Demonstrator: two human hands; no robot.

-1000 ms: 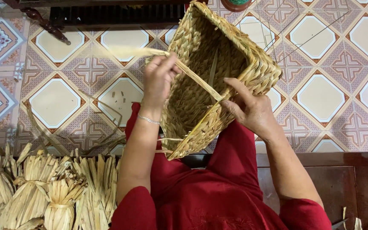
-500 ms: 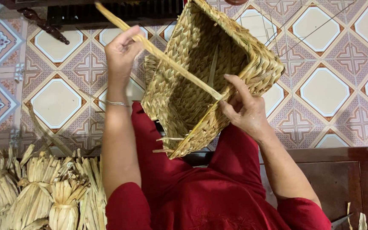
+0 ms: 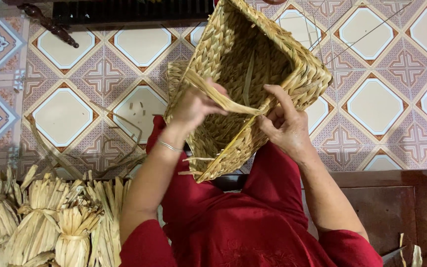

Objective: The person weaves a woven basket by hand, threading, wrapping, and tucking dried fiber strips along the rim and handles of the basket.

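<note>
The fingers of the left hand [image 3: 193,106] are closed around a flat, pale yellow strand of dried plant fibre [image 3: 223,99], gripping it near its upper end just inside the near rim of a rectangular basket woven from straw-coloured fibre [image 3: 273,54]. The strand runs from that grip down and to the right, across the basket's open mouth, to the right hand [image 3: 287,128]. There the thumb and forefinger are pinched together on the strand's other end, right at the basket's rim, while the remaining fingers curl against the outside of the woven wall.

The basket is tilted, its opening turned toward the camera, its lower corner resting on the person's lap, which is covered by dark red clothing [image 3: 233,222]. A few loose fibre ends stick out from the weave near that lower corner. A thin silver bracelet [image 3: 170,146] sits on the left wrist.

To the lower left, tied bundles of dried pale fibre [image 3: 40,222] lie together on the patterned tiled floor [image 3: 65,113], well apart from the hands. Loose strands and small clippings are scattered on the tiles between the bundles and the basket. A dark brown wooden panel [image 3: 396,207] stands at the lower right, beside the right forearm.
</note>
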